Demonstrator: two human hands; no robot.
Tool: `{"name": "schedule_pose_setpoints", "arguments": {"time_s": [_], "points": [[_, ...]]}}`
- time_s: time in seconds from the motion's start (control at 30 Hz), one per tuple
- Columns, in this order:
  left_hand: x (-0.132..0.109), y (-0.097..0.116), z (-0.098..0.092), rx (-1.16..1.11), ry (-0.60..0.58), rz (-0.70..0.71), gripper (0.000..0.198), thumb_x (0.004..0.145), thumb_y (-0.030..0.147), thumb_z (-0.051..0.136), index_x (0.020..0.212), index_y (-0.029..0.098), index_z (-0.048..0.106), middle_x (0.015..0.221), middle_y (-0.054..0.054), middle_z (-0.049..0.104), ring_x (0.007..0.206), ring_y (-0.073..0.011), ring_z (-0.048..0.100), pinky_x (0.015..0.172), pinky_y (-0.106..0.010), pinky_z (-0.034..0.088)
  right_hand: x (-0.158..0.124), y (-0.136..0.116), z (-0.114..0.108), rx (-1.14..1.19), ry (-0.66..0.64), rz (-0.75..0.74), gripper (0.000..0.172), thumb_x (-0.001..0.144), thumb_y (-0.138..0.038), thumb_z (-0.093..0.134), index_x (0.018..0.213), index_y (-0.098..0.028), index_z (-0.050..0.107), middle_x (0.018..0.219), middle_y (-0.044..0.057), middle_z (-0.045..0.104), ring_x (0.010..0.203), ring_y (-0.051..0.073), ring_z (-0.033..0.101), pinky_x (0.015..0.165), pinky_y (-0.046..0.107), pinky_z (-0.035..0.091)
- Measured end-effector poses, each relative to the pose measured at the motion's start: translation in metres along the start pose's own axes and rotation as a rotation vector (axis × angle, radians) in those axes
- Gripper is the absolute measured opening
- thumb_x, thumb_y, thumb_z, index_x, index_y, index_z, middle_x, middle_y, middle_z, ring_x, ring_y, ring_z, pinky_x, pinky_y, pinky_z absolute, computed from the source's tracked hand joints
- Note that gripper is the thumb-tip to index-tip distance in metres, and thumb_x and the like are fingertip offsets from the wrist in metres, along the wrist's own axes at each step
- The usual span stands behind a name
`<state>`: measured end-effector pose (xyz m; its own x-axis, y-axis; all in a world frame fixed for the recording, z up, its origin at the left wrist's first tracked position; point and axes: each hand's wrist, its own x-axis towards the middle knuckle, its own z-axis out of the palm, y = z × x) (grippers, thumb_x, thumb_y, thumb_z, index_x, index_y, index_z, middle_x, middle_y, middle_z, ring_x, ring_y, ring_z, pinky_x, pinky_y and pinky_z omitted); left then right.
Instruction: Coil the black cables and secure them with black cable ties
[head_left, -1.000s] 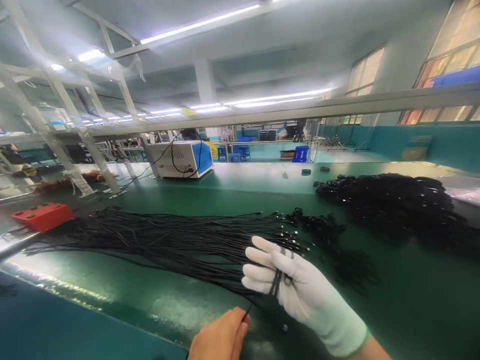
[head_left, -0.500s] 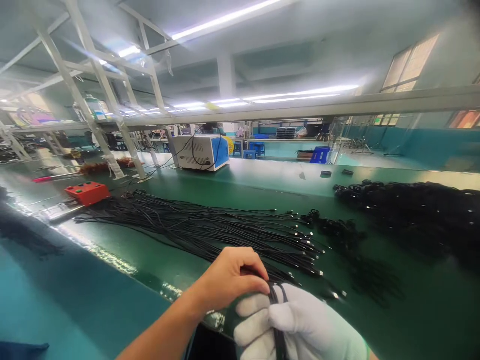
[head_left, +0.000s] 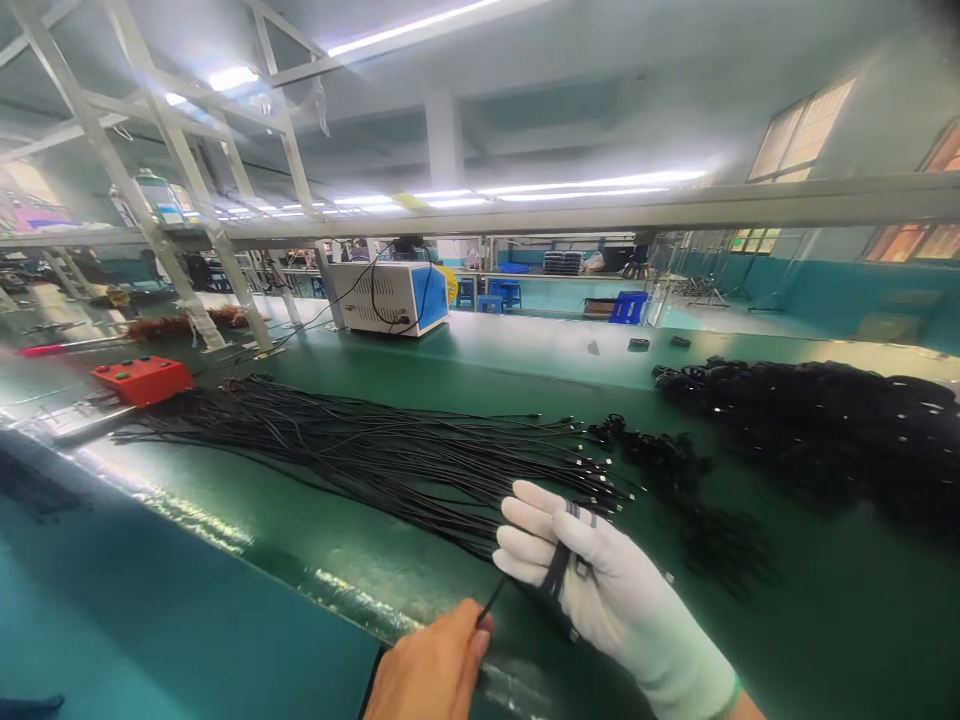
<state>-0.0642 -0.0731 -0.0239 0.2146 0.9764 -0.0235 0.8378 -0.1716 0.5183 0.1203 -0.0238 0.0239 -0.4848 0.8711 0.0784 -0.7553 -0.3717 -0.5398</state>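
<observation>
My right hand, in a white glove, has black cable wound around its fingers, with the thumb pressed over the strands. A small connector shows against the palm. Lower and to the left, my bare left hand pinches a thin black length of the same cable, which runs up toward the gloved fingers. Behind both hands a long spread of straight black cables lies on the green table, their silvery plug ends pointing right.
Small coiled cables lie right of the spread, beside a large dark heap of coils. A red button box sits at the left, and a white and blue machine stands at the back below a shelf rail.
My left hand has moved down and left, away from the gloved hand, drawing a length of cable. My right hand has risen and turned, its fingers now pointing left.
</observation>
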Motion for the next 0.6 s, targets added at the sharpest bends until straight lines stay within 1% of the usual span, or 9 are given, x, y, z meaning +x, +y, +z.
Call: {"name": "schedule_pose_setpoints", "arguments": {"time_s": [0.07, 0.13, 0.2, 0.27, 0.33, 0.4, 0.43, 0.5, 0.6], "points": [[-0.003, 0.015, -0.004, 0.244, 0.078, 0.087, 0.021, 0.086, 0.017, 0.039, 0.080, 0.024, 0.058, 0.070, 0.000, 0.065, 0.060, -0.0160, 0.060, 0.050, -0.023, 0.031, 0.001, 0.000, -0.001, -0.050, 0.046, -0.014, 0.028, 0.080, -0.025, 0.064, 0.105, -0.015, 0.058, 0.089, 0.005, 0.060, 0.074, 0.014, 0.057, 0.088, 0.044, 0.040], [-0.002, 0.031, -0.013, 0.397, 0.156, 0.215, 0.019, 0.083, 0.012, 0.043, 0.075, 0.023, 0.057, 0.067, 0.000, 0.064, 0.059, -0.0169, 0.060, 0.050, -0.025, 0.030, -0.001, 0.001, 0.001, -0.127, 0.133, -0.010, 0.034, 0.079, -0.026, 0.066, 0.110, -0.015, 0.057, 0.100, 0.010, 0.062, 0.082, 0.019, 0.061, 0.089, 0.045, 0.040], [0.003, 0.045, -0.029, 0.436, 0.233, 0.336, 0.017, 0.082, 0.013, 0.048, 0.071, 0.022, 0.057, 0.065, 0.001, 0.062, 0.059, -0.0165, 0.057, 0.052, -0.026, 0.030, -0.004, 0.003, 0.005, -0.224, 0.217, 0.020, 0.039, 0.077, -0.026, 0.068, 0.112, -0.013, 0.056, 0.104, 0.012, 0.063, 0.085, 0.020, 0.062, 0.087, 0.042, 0.042], [0.010, 0.055, -0.051, 0.391, 0.261, 0.426, 0.012, 0.081, 0.017, 0.055, 0.071, 0.022, 0.059, 0.065, 0.002, 0.061, 0.059, -0.0150, 0.055, 0.054, -0.025, 0.031, -0.009, 0.003, 0.011, -0.314, 0.192, 0.077, 0.038, 0.075, -0.025, 0.070, 0.109, -0.012, 0.057, 0.096, 0.010, 0.064, 0.081, 0.017, 0.060, 0.080, 0.036, 0.043], [0.019, 0.060, -0.074, 0.281, 0.195, 0.482, 0.005, 0.078, 0.020, 0.062, 0.073, 0.021, 0.062, 0.068, 0.003, 0.061, 0.062, -0.0131, 0.054, 0.056, -0.023, 0.034, -0.015, 0.004, 0.015, -0.340, 0.037, 0.171, 0.031, 0.076, -0.026, 0.069, 0.101, -0.010, 0.060, 0.086, 0.008, 0.062, 0.078, 0.015, 0.056, 0.075, 0.032, 0.042], [0.030, 0.059, -0.092, 0.101, 0.071, 0.488, 0.003, 0.075, 0.019, 0.065, 0.074, 0.021, 0.064, 0.071, 0.004, 0.060, 0.064, -0.0107, 0.053, 0.058, -0.020, 0.036, -0.019, 0.007, 0.017, -0.272, -0.140, 0.283, 0.030, 0.074, -0.029, 0.070, 0.094, -0.009, 0.060, 0.081, 0.006, 0.059, 0.073, 0.014, 0.054, 0.071, 0.031, 0.040], [0.036, 0.057, -0.097, -0.013, 0.003, 0.476, 0.002, 0.074, 0.018, 0.066, 0.073, 0.020, 0.065, 0.072, 0.004, 0.059, 0.064, -0.0096, 0.053, 0.059, -0.019, 0.037, -0.021, 0.010, 0.017, -0.207, -0.188, 0.332, 0.032, 0.073, -0.031, 0.071, 0.092, -0.009, 0.058, 0.079, 0.005, 0.056, 0.070, 0.013, 0.053, 0.069, 0.030, 0.039], [0.048, 0.050, -0.097, -0.256, -0.125, 0.425, 0.001, 0.072, 0.018, 0.067, 0.072, 0.018, 0.066, 0.072, 0.003, 0.059, 0.064, -0.0087, 0.052, 0.058, -0.017, 0.038, -0.021, 0.017, 0.014, -0.053, -0.217, 0.413, 0.032, 0.068, -0.029, 0.074, 0.086, -0.012, 0.054, 0.072, 0.000, 0.050, 0.062, 0.009, 0.047, 0.064, 0.026, 0.035], [0.062, 0.038, -0.078, -0.602, -0.287, 0.278, 0.007, 0.066, 0.019, 0.070, 0.067, 0.014, 0.065, 0.065, 0.003, 0.058, 0.060, -0.0091, 0.049, 0.056, -0.018, 0.037, -0.018, 0.030, 0.007, 0.161, -0.259, 0.516, 0.034, 0.065, -0.021, 0.076, 0.076, -0.015, 0.044, 0.065, -0.006, 0.038, 0.054, 0.004, 0.035, 0.057, 0.021, 0.027]]}}
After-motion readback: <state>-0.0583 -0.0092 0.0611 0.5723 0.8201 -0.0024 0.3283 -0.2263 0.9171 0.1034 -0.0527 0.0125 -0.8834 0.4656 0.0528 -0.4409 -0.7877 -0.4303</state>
